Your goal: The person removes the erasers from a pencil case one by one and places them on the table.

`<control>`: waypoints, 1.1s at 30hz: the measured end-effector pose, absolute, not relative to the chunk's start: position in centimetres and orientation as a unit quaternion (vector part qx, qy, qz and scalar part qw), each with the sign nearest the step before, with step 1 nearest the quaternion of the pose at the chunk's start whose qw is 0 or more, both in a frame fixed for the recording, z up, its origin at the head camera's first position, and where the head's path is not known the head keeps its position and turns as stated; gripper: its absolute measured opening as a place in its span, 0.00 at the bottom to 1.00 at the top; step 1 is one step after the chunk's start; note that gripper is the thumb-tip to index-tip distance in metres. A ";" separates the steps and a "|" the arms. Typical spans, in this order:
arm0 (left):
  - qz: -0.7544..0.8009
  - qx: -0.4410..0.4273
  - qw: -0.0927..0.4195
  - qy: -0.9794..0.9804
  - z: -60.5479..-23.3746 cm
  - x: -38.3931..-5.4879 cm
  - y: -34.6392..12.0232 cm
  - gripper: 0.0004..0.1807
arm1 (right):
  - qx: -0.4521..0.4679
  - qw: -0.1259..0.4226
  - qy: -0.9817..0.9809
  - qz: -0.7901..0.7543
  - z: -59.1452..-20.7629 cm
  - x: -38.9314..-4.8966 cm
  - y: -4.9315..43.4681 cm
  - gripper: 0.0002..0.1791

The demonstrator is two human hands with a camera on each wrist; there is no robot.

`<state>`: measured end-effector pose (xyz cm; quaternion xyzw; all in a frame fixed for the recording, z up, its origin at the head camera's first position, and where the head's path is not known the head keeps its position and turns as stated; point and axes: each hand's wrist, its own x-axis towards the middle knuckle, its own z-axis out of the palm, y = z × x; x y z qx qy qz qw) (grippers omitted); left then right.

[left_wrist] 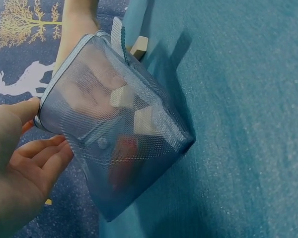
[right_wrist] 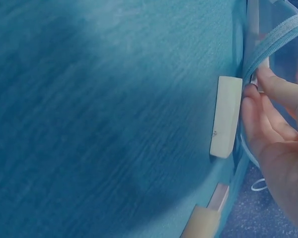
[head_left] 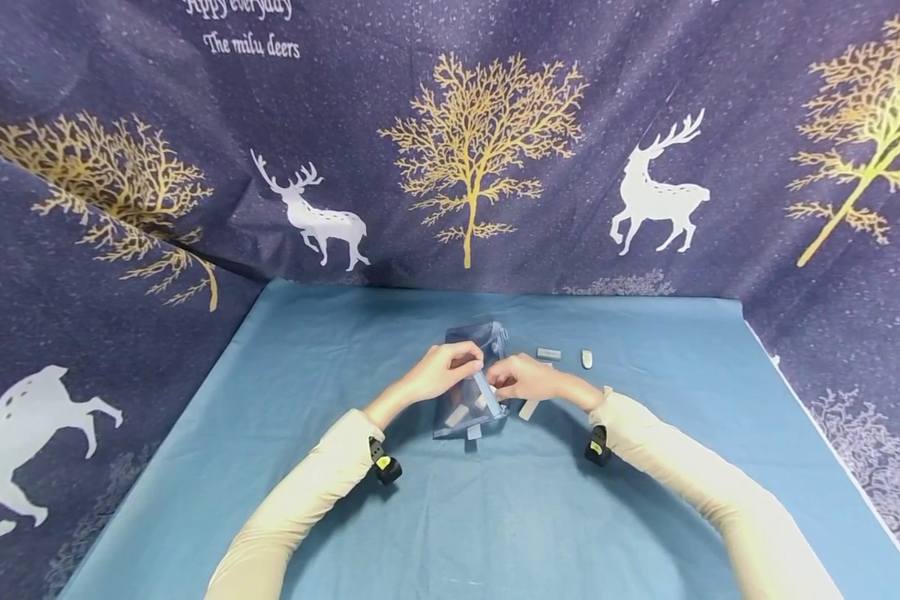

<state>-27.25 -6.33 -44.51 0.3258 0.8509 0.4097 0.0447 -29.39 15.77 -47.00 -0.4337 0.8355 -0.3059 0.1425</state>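
A blue mesh zip pouch (left_wrist: 89, 168) stands tilted with its mouth spread. My left hand (head_left: 442, 372) pinches the mouth's edge between thumb and fingers. Through the mesh, pale eraser blocks (left_wrist: 145, 120) and a reddish piece (left_wrist: 124, 161) show inside. My right hand (head_left: 527, 378) reaches in at the mouth beside the zipper strip (right_wrist: 278, 42), thumb and fingertips pinching a small white eraser (right_wrist: 263, 67), mostly hidden by the fingers and pouch. Just outside the pouch, a white eraser (right_wrist: 226, 116) lies on the cloth.
Farther right on the blue tablecloth (head_left: 450, 517) lie a sleeved eraser (head_left: 548, 354) and a small rounded white one (head_left: 587, 359). A dark curtain (head_left: 420, 250) with deer and trees rises behind the table's back edge. A pale tab (head_left: 474, 432) sticks out at the pouch's near end.
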 end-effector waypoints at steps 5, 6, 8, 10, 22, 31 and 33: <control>0.414 0.318 0.053 0.851 -44.6 -27.3 -6.2 0.08 | -0.426 0.149 0.835 -0.315 -46.9 -29.4 16.1 0.08; 0.414 0.317 0.055 0.852 -44.6 -27.2 -6.2 0.08 | -0.428 0.150 0.833 -0.318 -46.9 -29.4 16.2 0.07; 0.413 0.316 0.057 0.852 -44.6 -27.2 -6.1 0.08 | -0.430 0.153 0.828 -0.326 -46.9 -29.4 16.4 0.07; 0.411 0.317 0.057 0.853 -44.5 -27.2 -6.1 0.08 | -0.429 0.156 0.825 -0.332 -46.9 -29.4 16.6 0.07; 0.414 0.318 0.048 0.852 -44.5 -27.1 -6.1 0.07 | -0.412 0.167 0.831 -0.334 -46.4 -28.8 17.0 0.07; 0.409 0.310 0.051 0.857 -44.4 -27.1 -6.1 0.08 | -0.426 0.164 0.824 -0.336 -47.0 -29.4 17.6 0.06; 0.409 0.310 0.049 0.857 -44.4 -27.0 -6.1 0.08 | -0.428 0.166 0.822 -0.338 -46.9 -29.4 17.7 0.06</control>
